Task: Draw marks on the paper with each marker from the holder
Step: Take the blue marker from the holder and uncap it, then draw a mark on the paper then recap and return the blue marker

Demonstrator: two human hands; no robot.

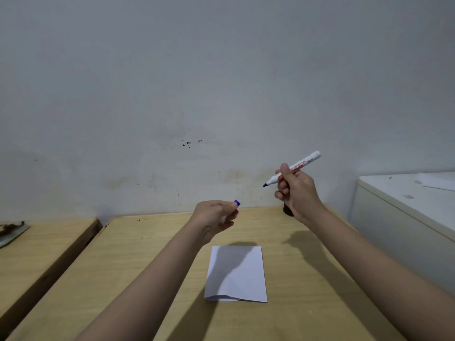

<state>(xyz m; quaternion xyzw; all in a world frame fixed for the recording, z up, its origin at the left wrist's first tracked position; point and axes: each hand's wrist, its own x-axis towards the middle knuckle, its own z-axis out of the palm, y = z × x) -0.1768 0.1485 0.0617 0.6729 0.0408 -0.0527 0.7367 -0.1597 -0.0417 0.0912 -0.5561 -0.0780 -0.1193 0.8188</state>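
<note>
2 hands are up over the table (152,254). Your left hand (214,217) pinches a blue cap (237,203) at its fingertips. Below and right of that pinch, the paper (237,274) lies flat. Your right hand (295,190) grips the uncapped marker (293,168), tip angled down-left toward the cap, apart from it. A dark holder (287,209) sits half hidden behind that wrist.

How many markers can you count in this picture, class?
1. The marker is uncapped in the right hand, raised above the table. The holder behind that hand is mostly hidden and may contain more.
</note>
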